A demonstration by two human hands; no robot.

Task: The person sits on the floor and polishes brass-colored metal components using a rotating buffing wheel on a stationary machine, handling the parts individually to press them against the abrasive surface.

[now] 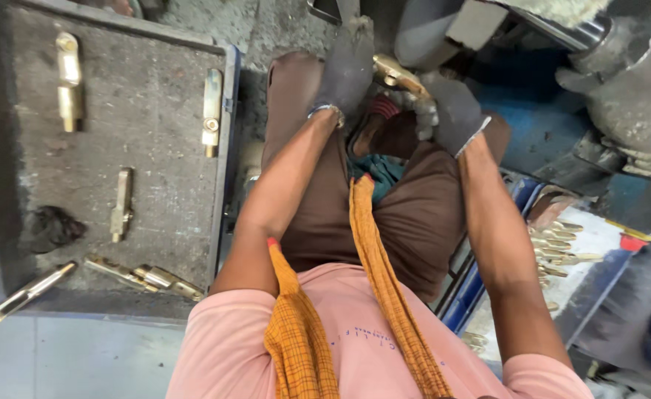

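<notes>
Item: brass fitting (398,74), one piece in hand. Elongated, polished yellow metal, held far centre, above the knees and close in front of a heavy grey machine (621,81) at far right.

Left hand (347,66): dark grey work glove, fingers stretched long and fairly straight along the near-left end of the fitting, laid against it rather than curled round.

Right hand (447,111): matching dark glove with pale worn fingertips, fingers curled tight round the right end of the fitting.

Seated person: brown trousers, pink shirt, orange checked cloth (373,251) hanging from the neck down the middle of the lap.

Stock, left: dark flat tray (155,148) with a blue rim, on the floor beside the left knee. On it, brass parts lying singly and well apart:
- two upright at the far edge, one far left (68,80), one far right (211,111);
- one at the middle (121,205);
- a loose run along the near edge (144,277), about three pieces, touching or overlapping, so the exact number is uncertain;
- one (24,294) hanging over the near-left corner.
Roughly seven in all. Also one crumpled black rag (56,227) at the left side.

Stock, right: a packed stack of brass pieces (558,247) beside the right forearm, ends fanned out; at least six ends show, the remainder hidden.

Progress, as judged: one piece is being worked at the machine; the two lots look like separate batches, though which is finished and which waits cannot be told from the surfaces seen here.
</notes>
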